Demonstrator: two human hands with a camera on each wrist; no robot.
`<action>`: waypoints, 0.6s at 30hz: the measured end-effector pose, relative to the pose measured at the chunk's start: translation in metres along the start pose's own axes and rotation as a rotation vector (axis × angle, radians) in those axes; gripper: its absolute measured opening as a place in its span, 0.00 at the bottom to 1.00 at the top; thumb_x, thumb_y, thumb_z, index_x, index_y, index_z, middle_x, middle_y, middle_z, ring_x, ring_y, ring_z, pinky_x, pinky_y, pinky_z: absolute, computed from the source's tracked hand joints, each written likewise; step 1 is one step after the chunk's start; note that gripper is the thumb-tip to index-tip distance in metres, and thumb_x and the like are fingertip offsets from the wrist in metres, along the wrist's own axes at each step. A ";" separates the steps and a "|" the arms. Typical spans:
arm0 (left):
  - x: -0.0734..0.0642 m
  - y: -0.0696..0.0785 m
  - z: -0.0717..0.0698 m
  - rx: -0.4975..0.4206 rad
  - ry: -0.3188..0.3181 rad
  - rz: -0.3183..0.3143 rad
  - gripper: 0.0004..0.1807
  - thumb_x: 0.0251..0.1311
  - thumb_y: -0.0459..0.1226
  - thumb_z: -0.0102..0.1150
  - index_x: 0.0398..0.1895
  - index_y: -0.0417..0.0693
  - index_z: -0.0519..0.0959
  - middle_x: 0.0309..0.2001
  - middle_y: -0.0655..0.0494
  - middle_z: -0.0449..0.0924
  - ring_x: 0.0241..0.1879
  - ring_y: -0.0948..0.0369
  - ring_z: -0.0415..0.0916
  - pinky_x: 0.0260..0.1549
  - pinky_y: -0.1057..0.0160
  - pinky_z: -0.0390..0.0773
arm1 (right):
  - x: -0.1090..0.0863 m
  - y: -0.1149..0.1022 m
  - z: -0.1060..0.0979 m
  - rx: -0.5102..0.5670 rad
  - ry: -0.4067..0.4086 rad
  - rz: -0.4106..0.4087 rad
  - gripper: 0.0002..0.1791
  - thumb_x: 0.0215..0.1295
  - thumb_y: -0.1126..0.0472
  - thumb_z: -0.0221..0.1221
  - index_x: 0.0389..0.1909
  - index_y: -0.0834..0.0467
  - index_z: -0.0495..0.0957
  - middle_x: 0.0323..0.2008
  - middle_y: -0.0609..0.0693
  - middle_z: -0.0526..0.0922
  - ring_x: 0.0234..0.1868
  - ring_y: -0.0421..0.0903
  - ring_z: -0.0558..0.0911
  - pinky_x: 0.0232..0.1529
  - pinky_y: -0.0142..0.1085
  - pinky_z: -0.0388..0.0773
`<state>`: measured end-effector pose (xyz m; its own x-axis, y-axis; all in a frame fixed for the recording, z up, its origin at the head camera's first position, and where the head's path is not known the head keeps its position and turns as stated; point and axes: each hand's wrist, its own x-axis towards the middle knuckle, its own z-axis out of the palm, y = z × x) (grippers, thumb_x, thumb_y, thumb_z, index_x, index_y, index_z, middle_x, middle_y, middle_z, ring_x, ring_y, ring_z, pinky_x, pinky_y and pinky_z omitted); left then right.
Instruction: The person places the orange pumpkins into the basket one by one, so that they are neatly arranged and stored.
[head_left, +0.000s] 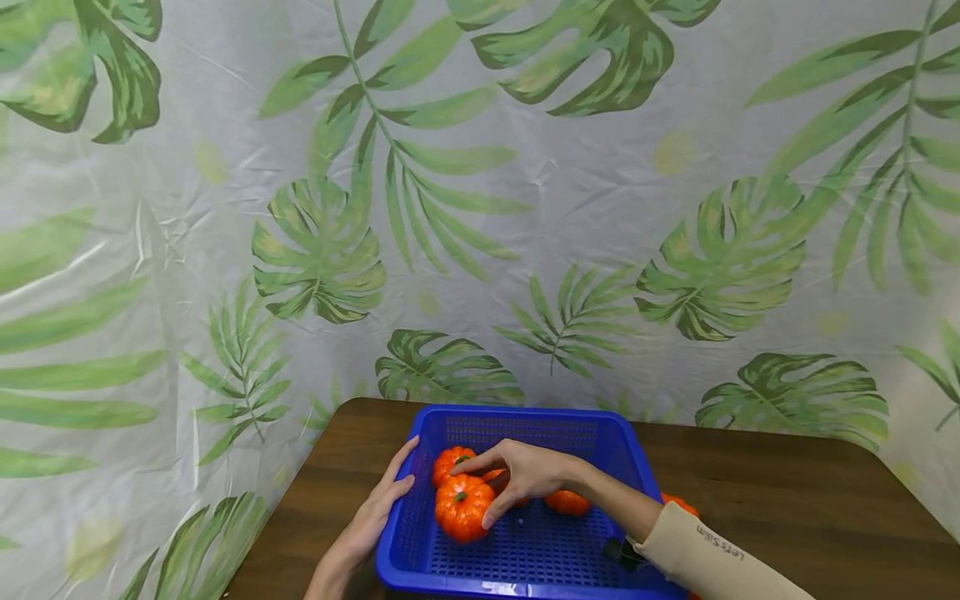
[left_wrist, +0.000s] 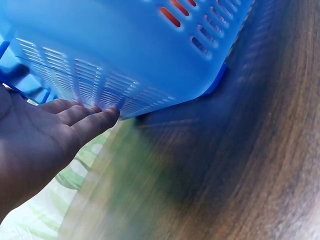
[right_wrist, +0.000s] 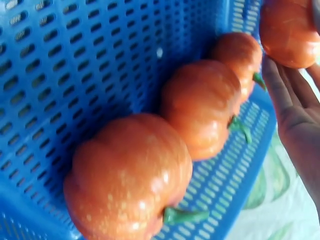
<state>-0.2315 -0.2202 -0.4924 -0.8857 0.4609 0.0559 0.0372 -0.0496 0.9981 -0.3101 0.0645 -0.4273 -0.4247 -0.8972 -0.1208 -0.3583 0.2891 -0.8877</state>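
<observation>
A blue plastic basket with slotted walls stands on the table. My right hand reaches over it and grips a small orange toy pumpkin with a green stem, between thumb and fingers. In the right wrist view that held pumpkin is at the upper right, partly cut off. Three more pumpkins lie in a row in the basket: a near one, a middle one and a far one. My left hand rests against the basket's left side, fingers fairly straight in the left wrist view.
Another orange pumpkin shows just outside the basket's right side, mostly hidden by the right forearm. The brown wooden table extends to the right. A leaf-patterned sheet hangs behind the table.
</observation>
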 end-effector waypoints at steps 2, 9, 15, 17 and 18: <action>0.000 0.000 0.000 -0.001 -0.002 -0.002 0.33 0.85 0.45 0.30 0.85 0.61 0.34 0.84 0.39 0.35 0.67 0.53 0.70 0.57 0.55 0.80 | 0.003 0.001 0.004 -0.015 -0.015 0.001 0.39 0.59 0.67 0.74 0.73 0.58 0.73 0.71 0.55 0.76 0.67 0.43 0.79 0.61 0.34 0.79; 0.000 0.000 0.001 -0.002 -0.003 -0.008 0.33 0.85 0.45 0.30 0.85 0.63 0.34 0.84 0.40 0.35 0.73 0.43 0.62 0.59 0.55 0.78 | 0.010 0.007 0.013 -0.059 -0.106 -0.010 0.38 0.62 0.68 0.71 0.73 0.61 0.71 0.72 0.54 0.75 0.71 0.46 0.74 0.61 0.31 0.78; 0.001 -0.001 0.002 0.004 0.000 -0.007 0.33 0.85 0.45 0.31 0.85 0.63 0.35 0.85 0.42 0.32 0.79 0.39 0.50 0.66 0.55 0.72 | 0.016 0.014 0.021 -0.062 -0.133 -0.025 0.38 0.63 0.68 0.71 0.74 0.62 0.70 0.73 0.57 0.73 0.72 0.41 0.72 0.61 0.29 0.77; 0.001 -0.001 0.002 0.005 0.005 -0.007 0.33 0.85 0.45 0.31 0.85 0.62 0.35 0.85 0.43 0.31 0.80 0.39 0.45 0.68 0.57 0.70 | 0.019 0.015 0.024 -0.065 -0.141 -0.032 0.38 0.63 0.68 0.71 0.74 0.62 0.69 0.74 0.57 0.72 0.72 0.39 0.71 0.62 0.28 0.76; 0.002 -0.001 0.002 0.007 0.005 -0.005 0.33 0.85 0.46 0.31 0.85 0.62 0.35 0.85 0.43 0.31 0.80 0.39 0.44 0.69 0.57 0.69 | 0.020 0.015 0.025 -0.068 -0.146 -0.034 0.38 0.63 0.68 0.71 0.74 0.61 0.69 0.74 0.57 0.71 0.73 0.39 0.70 0.63 0.28 0.75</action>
<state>-0.2321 -0.2178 -0.4930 -0.8884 0.4562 0.0512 0.0365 -0.0410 0.9985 -0.3037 0.0425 -0.4541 -0.2877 -0.9444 -0.1591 -0.4277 0.2754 -0.8610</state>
